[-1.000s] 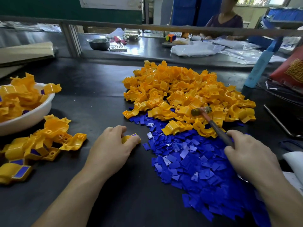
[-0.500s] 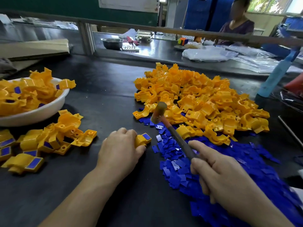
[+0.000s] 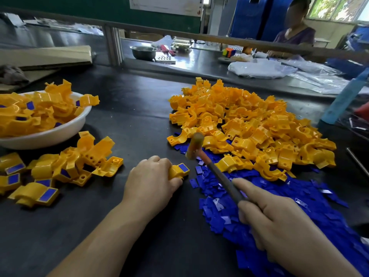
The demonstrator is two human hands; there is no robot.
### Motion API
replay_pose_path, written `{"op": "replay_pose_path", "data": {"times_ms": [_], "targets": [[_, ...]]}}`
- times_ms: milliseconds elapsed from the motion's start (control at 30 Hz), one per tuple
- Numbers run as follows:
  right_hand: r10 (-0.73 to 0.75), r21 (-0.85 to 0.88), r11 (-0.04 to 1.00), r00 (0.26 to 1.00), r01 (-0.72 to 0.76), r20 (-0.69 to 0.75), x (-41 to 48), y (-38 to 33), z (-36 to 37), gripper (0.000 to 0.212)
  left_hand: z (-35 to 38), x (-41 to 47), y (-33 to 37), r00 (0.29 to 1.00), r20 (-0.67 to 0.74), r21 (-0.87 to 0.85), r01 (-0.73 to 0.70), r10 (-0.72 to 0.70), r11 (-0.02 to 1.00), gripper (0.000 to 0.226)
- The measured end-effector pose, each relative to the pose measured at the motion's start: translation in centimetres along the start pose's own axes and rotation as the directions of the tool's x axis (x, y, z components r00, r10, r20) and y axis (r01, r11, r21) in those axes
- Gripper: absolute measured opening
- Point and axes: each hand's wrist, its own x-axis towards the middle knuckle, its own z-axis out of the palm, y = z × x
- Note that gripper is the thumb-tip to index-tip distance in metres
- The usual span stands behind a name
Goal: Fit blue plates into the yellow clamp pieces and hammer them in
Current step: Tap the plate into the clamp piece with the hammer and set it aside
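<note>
Two hands work: the left hand (image 3: 151, 181) pinches a yellow clamp piece (image 3: 175, 172), blue plate (image 3: 184, 167) upward; the right hand (image 3: 279, 222) grips the hammer (image 3: 221, 176), its head swung in from the yellow pile (image 3: 249, 120) to just above that piece, probably striking.

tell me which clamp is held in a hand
The clamp gripped by the left hand, blue plate facing up, near the hammer. The others lie loose in the pile, in the bowl or beside it.
</note>
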Motion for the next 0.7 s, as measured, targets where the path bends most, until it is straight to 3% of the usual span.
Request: {"op": "replay_pose_path", "data": {"times_ms": [100, 167, 233, 333, 400, 467, 533, 567, 600, 633, 667, 700], "targets": [[-0.08, -0.033, 0.996, 0.994, 0.078, -0.077, 0.4, -0.3, 0.9, 0.041, 0.1, 0.1, 0.0, 1.0, -0.005, -0.007, 0.002, -0.002, 1.0, 0.04], [-0.107, -0.161, 0.982, 0.994, 0.102, -0.023, 0.9, 0.1, 1.5, 0.038, 0.1, 0.1, 0.0, 1.0, -0.01, -0.011, 0.001, -0.001, 1.0, 0.038], [-0.066, -0.219, 0.973, 0.997, 0.074, 0.044, 1.1, 0.3, 1.8, 0.031, 0.1, 0.1, 0.0, 1.0, -0.019, -0.02, 0.007, -0.007, 1.0, 0.037], [-0.018, -0.175, 0.984, 0.999, 0.023, 0.028, 1.2, 0.4, 1.0, 0.028, 0.2, 0.1, -0.1, 1.0, -0.026, -0.019, 0.004, -0.005, 1.0, 0.038], [-0.01, -0.198, 0.98, 0.999, 0.0, -0.05, 1.1, 0.9, 0.6, 0.035, 0.2, 0.2, -0.2, 1.0, -0.019, -0.019, 0.01, -0.01, 1.0, 0.04], [-0.03, -0.27, 0.963, 0.981, -0.023, -0.191, 1.2, 1.6, 0.1, 0.028, 0.2, 0.2, -0.2, 0.999, -0.009, -0.035, 0.032, -0.032, 0.999, 0.039], [-0.037, -0.369, 0.924, 0.938, -0.1, -0.346, 1.4, 2.8, -0.6, 0.024, -0.1, 0.3, -0.2, 0.993, -0.021, -0.238, 0.105, -0.113, 0.966, 0.031], [-0.016, -0.41, 0.897, 0.915, -0.166, -0.404, 1.5, 3.4, -1.0, 0.026, -0.5, 0.4, -0.2, 0.982, -0.017, -0.471, 0.157, -0.187, 0.868, 0.026], [0.018, -0.434, 0.87, 0.895, -0.233, -0.445, 1.5, 4.0, -1.4, 0.03, -1.0, 0.5, -0.2, 0.966, 0.018, -0.734, 0.189, -0.259, 0.652, 0.022], [0.053, -0.448, 0.846, 0.882, -0.289, -0.468, 1.6, 4.6, -1.7, 0.034, -1.7, 0.7, -0.3, 0.952, 0.057, -0.925, 0.164, -0.3, 0.343, 0.02], [0.093, -0.454, 0.824, 0.871, -0.339, -0.483, 1.7, 5.2, -2.1, 0.038, -2.5, 0.8, -0.5, 0.944, 0.076, -0.994, 0.095, -0.321, 0.045, 0.024], [0.132, -0.453, 0.805, 0.861, -0.382, -0.491, 1.7, 5.8, -2.4, 0.04, -3.0, 0.8, -0.9, 0.937, 0.065, -0.983, 0.0, -0.344, -0.186, 0.027]]}}
